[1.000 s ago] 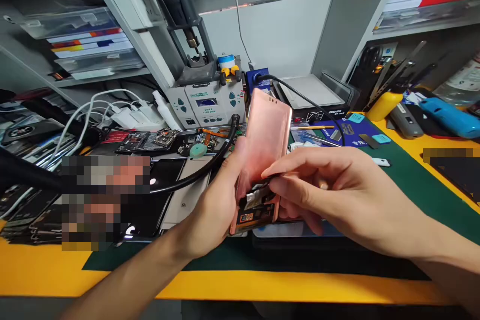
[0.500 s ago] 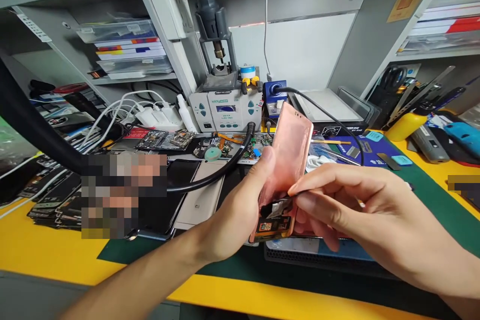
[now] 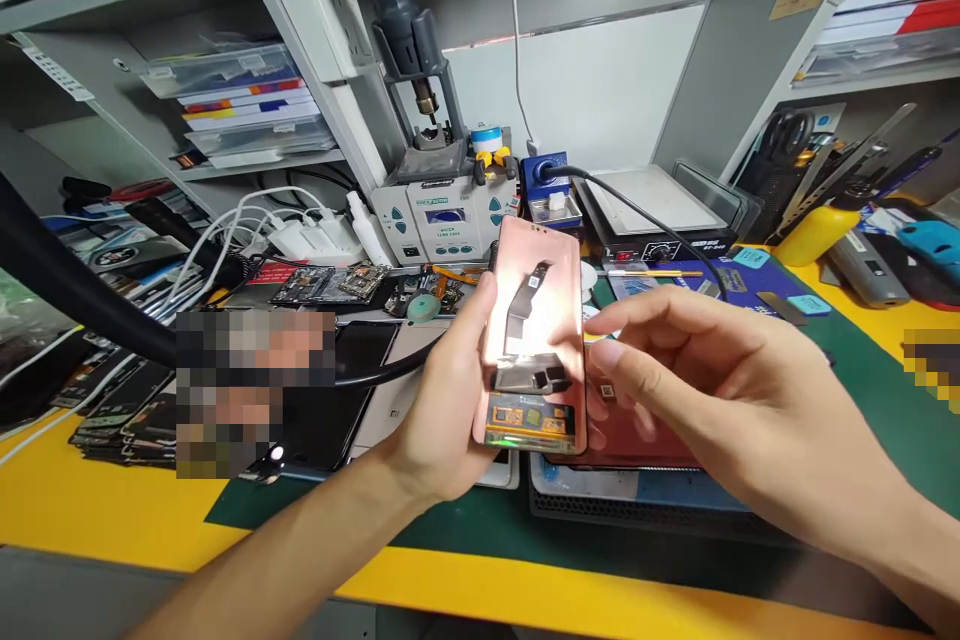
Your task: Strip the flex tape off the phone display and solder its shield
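Note:
My left hand (image 3: pixel 446 410) is closed around a phone screen panel (image 3: pixel 562 270), its copper-coloured back turned toward me and tilted upright. A thin black flex cable (image 3: pixel 529 292) lies along the middle of that back, under bright glare. Lower down sit a dark, shiny strip (image 3: pixel 525 375) and a clear end section with orange circuitry (image 3: pixel 529 417). My right hand (image 3: pixel 724 395) hovers at the panel's right edge, thumb and forefinger apart with nothing visible between them; whether its lower fingers touch the panel, I cannot tell. Below it lies a dark red phone part (image 3: pixel 656 440).
Behind the panel stand a hot-air station (image 3: pixel 446 220) and a flat heating plate (image 3: pixel 652 205). A thick black hose (image 3: pixel 97 280) crosses from the left. Stacked phone parts (image 3: pixel 124 420) and a gold phone (image 3: pixel 394 410) lie left; a yellow bottle (image 3: pixel 817 230) stands right.
The panel has shifted left and turned to face me more squarely. My right thumb and forefinger have let go of the black flex, which now lies flat on the panel's back.

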Action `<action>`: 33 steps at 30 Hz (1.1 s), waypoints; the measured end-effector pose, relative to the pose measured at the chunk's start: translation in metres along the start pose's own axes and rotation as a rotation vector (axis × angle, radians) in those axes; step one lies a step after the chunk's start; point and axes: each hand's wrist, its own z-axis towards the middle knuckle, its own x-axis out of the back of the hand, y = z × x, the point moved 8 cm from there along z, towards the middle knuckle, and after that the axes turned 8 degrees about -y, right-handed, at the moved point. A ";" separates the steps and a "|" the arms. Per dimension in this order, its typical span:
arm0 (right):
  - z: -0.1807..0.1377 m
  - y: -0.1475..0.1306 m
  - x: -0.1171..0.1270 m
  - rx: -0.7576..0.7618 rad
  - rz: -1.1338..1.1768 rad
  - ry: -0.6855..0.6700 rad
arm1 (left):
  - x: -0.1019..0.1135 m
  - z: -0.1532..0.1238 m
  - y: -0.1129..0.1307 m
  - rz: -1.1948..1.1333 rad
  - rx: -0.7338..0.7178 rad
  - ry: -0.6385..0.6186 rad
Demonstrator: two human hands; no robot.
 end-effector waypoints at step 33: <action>-0.025 -0.037 -0.030 0.674 -0.712 -0.107 | 0.008 -0.010 0.016 0.075 -0.129 0.166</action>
